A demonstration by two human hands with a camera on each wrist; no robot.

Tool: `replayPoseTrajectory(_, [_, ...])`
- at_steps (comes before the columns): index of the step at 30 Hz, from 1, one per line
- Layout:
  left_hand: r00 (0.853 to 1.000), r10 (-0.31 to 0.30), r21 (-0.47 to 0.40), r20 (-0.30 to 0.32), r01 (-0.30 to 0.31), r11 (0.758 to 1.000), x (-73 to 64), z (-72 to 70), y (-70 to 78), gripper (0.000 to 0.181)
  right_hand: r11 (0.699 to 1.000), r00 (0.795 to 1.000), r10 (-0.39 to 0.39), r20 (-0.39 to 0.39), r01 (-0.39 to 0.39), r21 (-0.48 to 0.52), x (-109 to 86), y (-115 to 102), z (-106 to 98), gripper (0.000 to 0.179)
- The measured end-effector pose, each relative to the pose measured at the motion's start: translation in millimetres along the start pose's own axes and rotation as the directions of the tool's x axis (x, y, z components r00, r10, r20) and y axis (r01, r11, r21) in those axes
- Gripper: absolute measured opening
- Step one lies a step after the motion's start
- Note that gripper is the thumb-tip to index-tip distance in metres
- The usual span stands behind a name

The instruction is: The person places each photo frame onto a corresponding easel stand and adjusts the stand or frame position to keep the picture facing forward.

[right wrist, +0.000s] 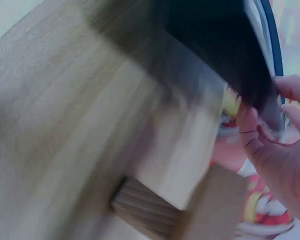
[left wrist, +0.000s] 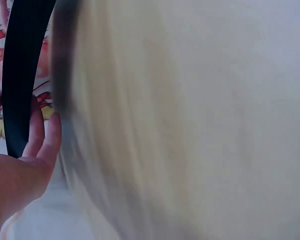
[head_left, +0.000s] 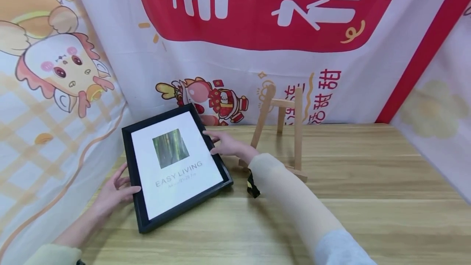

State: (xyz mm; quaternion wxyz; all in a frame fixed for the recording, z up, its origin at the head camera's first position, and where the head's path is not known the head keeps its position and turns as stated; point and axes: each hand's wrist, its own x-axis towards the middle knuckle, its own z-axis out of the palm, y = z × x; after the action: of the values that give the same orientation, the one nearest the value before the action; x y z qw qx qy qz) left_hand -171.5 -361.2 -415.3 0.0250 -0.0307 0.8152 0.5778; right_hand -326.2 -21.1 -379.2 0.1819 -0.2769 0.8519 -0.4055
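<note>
Right sleeve (head_left: 294,199) up close, folks, slanting across just in front of the easel (head_left: 298,134); left sleeve (head_left: 53,254) well to the easel's left, low at the camera's edge. Between them, both hands on the frame (head_left: 187,204)! It sits left of the easel, tilted, its face turned up to the head camera, sheet (head_left: 176,165) reading EASY LIVING below a green picture (head_left: 171,148). Whether its lower edge touches the table (head_left: 368,167), I can't tell.

Right hand (head_left: 229,144) just left of the easel, arm stretched past its near leg, back of the hand up, fingers pointing away from the easel: a close pinch, thumb and fingers on either side of the frame's near edge. Left hand (head_left: 117,191) on the edge farthest from the easel, wrist low, thumb laid over the front, fingers bent behind: gap closed to the rim's thickness, a firm-looking clasp. Behind the easel hangs a red-and-white cloth (head_left: 235,32).
</note>
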Motion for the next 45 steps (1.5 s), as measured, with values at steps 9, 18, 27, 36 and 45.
replayPoseTrajectory(9, [0.994, 0.105, -0.142, -0.035, -0.109, 0.984, -1.8, -3.5, 15.8, 0.101, 0.993, 0.993, -0.111, -0.031, 0.112, 0.041, -8.9, -14, -9, 0.076])
replayPoseTrajectory(18, [0.989, 0.136, -0.225, -0.061, -0.146, 0.963, -3.1, 5.7, 23.8, 0.102, 0.983, 0.978, -0.159, -0.136, 0.170, 0.074, -18.5, -20, -22, 0.082])
replayPoseTrajectory(27, [0.962, 0.253, -0.339, -0.099, -0.272, 0.901, -4.3, 16.6, 43.2, 0.102, 0.975, 0.948, -0.207, -0.241, 0.220, 0.032, -32.5, -33, -40, 0.078])
replayPoseTrajectory(36, [0.966, 0.247, -0.300, -0.078, -0.259, 0.918, 2.6, 24.7, 63.0, 0.100, 0.967, 0.929, -0.242, -0.281, 0.255, 0.008, -56.3, -38, -61, 0.077])
replayPoseTrajectory(45, [0.940, 0.335, -0.208, -0.070, -0.342, 0.916, 12.7, 44.5, 81.4, 0.098, 0.958, 0.902, -0.277, -0.330, 0.286, -0.020, -86.9, -35, -79, 0.075])
